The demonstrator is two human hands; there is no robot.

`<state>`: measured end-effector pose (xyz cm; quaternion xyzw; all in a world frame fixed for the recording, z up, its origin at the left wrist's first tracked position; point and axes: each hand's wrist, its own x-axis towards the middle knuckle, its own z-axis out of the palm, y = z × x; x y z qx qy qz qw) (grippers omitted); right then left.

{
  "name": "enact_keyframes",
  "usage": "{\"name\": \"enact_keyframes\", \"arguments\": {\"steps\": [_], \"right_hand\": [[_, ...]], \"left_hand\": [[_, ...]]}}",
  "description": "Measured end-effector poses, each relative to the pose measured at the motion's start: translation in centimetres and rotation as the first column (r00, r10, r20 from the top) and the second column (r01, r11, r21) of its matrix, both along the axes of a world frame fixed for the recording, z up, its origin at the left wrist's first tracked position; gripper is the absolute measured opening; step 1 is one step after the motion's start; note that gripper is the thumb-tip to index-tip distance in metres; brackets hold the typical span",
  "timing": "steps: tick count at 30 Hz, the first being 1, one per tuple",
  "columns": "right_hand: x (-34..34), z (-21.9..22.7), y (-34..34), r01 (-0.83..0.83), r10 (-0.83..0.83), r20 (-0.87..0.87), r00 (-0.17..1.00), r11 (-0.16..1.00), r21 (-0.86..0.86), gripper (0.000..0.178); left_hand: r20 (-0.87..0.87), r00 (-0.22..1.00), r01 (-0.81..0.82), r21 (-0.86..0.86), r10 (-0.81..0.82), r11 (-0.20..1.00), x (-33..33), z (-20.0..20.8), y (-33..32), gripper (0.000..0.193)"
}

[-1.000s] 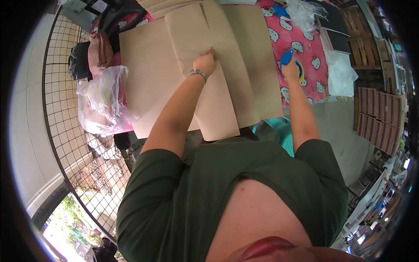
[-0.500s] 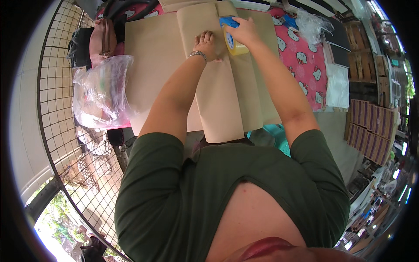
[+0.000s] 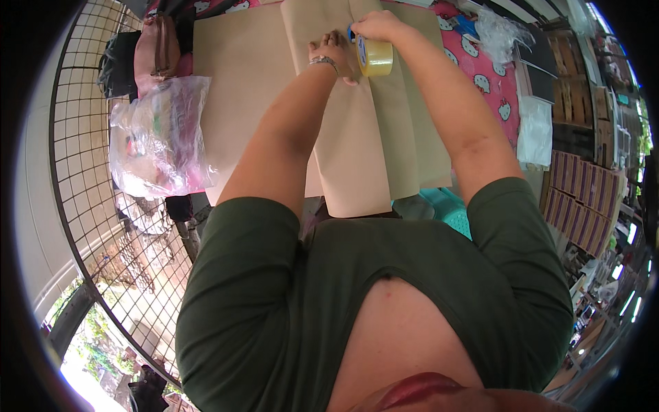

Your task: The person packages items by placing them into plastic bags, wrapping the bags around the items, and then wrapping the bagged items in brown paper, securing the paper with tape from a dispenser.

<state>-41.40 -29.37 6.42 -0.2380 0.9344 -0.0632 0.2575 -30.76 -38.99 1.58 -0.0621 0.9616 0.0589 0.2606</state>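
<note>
Under the left hand (image 3: 332, 53) in the head view lies folded, smooth brown paper (image 3: 349, 147); its overlapping edge could shift or crease should that palm ease off. The left hand rests flat, fingers slightly spread, gripping nothing. Just right of it, the right hand (image 3: 379, 26) curls around a blue dispenser (image 3: 352, 31) carrying a wide, yellowish clear tape roll (image 3: 379, 59).

the place looked like a workshop, with brown paper sheets (image 3: 240, 89) spread over a pink-covered table (image 3: 495, 99). right of the table stood wooden crates (image 3: 572, 99) and a stack of what looked like purple-striped cartons (image 3: 582, 199); left of the table were a wire mesh screen (image 3: 82, 137) and daylit greenery (image 3: 96, 343).
</note>
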Motion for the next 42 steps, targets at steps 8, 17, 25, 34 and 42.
{"name": "enact_keyframes", "arguments": {"steps": [8,17,25,34,42], "right_hand": [[6.2,1.2,3.4,-0.137,0.135,0.051,0.990,0.990,0.045,0.046],[23.9,2.5,14.2,0.053,-0.023,0.259,0.965,0.993,-0.108,0.044],[17.3,2.0,12.7,0.068,-0.140,0.717,0.683,0.989,0.128,0.045],[18.1,5.2,18.0,0.019,-0.111,0.761,0.639,0.991,0.129,0.037],[19.3,0.9,15.3,-0.013,-0.153,-0.165,0.974,0.694,-0.720,0.057]], "left_hand": [[0.006,1.000,-0.006,0.007,0.006,1.000,-0.3,-0.8,-0.7,0.132],[0.030,1.000,0.005,-0.029,-0.004,1.000,-0.3,-0.9,0.0,0.124],[-0.034,0.999,0.007,0.023,-0.006,1.000,-0.3,-1.3,0.0,0.127],[-0.285,0.955,-0.077,0.035,0.084,0.996,4.2,-3.1,0.3,0.101],[-0.586,0.769,-0.293,0.031,0.255,0.956,10.2,-7.2,3.3,0.058]]}}
